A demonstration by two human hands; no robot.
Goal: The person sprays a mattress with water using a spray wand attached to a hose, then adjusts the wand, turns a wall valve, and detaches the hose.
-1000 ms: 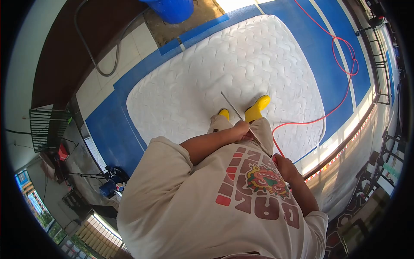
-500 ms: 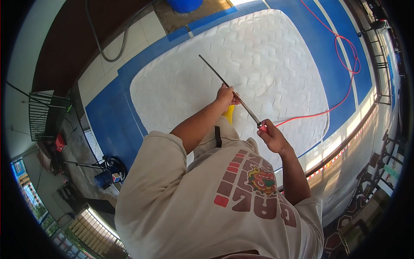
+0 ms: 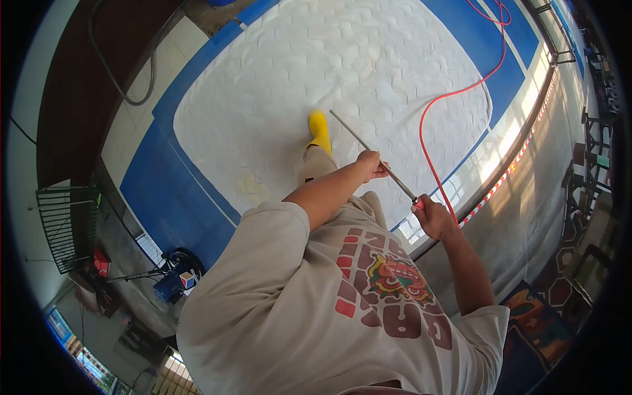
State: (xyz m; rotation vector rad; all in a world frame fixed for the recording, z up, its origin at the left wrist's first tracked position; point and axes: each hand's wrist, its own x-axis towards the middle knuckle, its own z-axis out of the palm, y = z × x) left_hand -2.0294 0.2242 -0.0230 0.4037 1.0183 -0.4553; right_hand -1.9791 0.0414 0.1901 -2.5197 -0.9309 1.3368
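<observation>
The wand (image 3: 352, 133) has shifted rightward over the mattress (image 3: 270, 118), seemingly facing another patch. Left hand (image 3: 372, 166) grips its shaft (image 3: 400, 183); right hand (image 3: 433, 218), its red handle (image 3: 419, 205).

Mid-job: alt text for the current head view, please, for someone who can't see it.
The person's left hand and right hand hold a slim, straight grey metal rod, the right at its red end, above a white quilted mattress on blue flooring. A yellow boot rests on the mattress, and a thin red hose trails across part of it.
</observation>
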